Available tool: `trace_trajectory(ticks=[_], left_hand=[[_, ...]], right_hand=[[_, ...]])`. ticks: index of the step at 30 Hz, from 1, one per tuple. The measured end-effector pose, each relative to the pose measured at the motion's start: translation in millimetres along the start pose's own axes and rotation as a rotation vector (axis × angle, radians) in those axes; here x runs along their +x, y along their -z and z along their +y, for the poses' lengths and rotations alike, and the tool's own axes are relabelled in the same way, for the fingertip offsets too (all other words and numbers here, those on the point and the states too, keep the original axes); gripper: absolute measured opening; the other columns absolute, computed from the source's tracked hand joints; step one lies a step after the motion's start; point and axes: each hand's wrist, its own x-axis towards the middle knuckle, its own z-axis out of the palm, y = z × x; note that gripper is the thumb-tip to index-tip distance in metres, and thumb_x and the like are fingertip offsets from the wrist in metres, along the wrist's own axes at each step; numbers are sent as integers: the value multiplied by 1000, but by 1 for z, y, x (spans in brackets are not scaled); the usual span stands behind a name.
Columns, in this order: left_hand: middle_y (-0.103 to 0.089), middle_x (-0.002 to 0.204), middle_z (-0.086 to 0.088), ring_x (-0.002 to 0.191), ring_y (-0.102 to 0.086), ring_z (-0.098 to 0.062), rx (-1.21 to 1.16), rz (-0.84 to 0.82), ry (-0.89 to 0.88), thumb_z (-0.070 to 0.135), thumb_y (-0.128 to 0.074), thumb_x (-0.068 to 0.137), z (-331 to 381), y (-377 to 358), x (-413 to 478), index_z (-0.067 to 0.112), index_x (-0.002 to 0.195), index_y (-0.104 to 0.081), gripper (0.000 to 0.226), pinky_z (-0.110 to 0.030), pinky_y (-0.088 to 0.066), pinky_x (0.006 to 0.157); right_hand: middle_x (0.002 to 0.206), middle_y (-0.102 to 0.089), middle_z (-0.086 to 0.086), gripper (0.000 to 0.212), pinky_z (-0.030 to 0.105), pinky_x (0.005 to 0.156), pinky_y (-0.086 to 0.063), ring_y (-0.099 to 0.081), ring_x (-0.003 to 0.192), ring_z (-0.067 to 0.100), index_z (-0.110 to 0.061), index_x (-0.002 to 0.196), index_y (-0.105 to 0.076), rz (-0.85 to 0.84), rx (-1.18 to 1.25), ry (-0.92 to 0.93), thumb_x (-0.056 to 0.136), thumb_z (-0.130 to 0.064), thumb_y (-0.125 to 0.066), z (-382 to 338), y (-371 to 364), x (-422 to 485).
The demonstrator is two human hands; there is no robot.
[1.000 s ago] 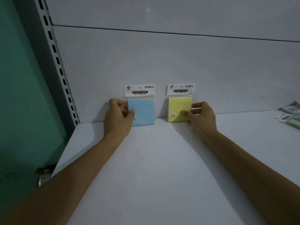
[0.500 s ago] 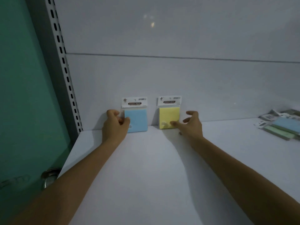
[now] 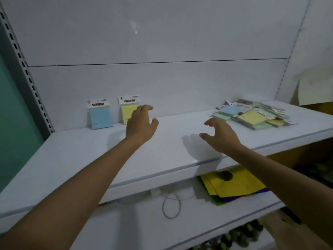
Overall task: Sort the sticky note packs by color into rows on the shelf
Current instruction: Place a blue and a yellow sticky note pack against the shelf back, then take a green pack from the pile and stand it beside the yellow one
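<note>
A blue sticky note pack (image 3: 100, 114) and a yellow sticky note pack (image 3: 127, 109) lean upright against the back wall of the white shelf (image 3: 75, 159), side by side. My left hand (image 3: 141, 123) hovers with relaxed fingers in front of the yellow pack and hides its right part. It holds nothing. My right hand (image 3: 219, 135) floats above the shelf's middle, fingers spread, empty. A loose pile of sticky note packs (image 3: 252, 115) in blue, yellow and green lies at the shelf's right end, beyond my right hand.
A slotted metal upright (image 3: 27, 73) and a green wall stand at the left. On the lower shelf lie yellow folders (image 3: 234, 186), a dark round object (image 3: 225, 175) and a looped white cable (image 3: 171, 204). Bare shelf surface stretches between the standing packs and the pile.
Both hands have let go of the two standing packs and moved right. The view has swung right and down, bringing the pile and the lower shelf into sight.
</note>
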Motion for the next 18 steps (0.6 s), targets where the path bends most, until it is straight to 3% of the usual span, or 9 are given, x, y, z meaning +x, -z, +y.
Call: trace_trajectory(ticks=[9,18], left_hand=[[-41,145,-2,131,-39,-23,32,-256,-237,36,-51,90,180,-96,-77,20,138,-36,52,-40,-38,104],[-34,148,-3,135,-33,-23,152,-450,-319,45,-48,90,234,-163,-76,20,141,-31,59,-41,-35,104]], right_hand=[[134,-52,5,51,41,98,-44,-45,124,23,-19,131,-46,22,-107,-88,87,-39,-60,126,99,-89],[133,-53,2,47,40,97,-45,-48,121,21,-21,130,-48,61,-95,-175,88,-40,-59,196,136,-93]])
